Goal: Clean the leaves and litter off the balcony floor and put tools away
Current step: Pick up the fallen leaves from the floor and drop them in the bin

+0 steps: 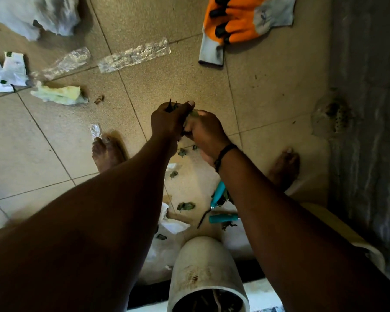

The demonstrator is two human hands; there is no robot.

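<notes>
Pot (pixel 206 273), white, lies tipped at the person's feet; just beyond it, blue-handled shears (pixel 220 206) on the tiles (pixel 268 86) among scattered leaves (pixel 185 206). Above these, both hands meet: left hand (pixel 169 122) curled around a bunch of dark leaves, right hand (pixel 204 130) pinching green bits of the same bunch. Farther out: plastic strips (pixel 133 55), yellow-white wrapper (pixel 61 95), torn paper (pixel 6 73). Orange gloves (pixel 241 25) lie farthest.
</notes>
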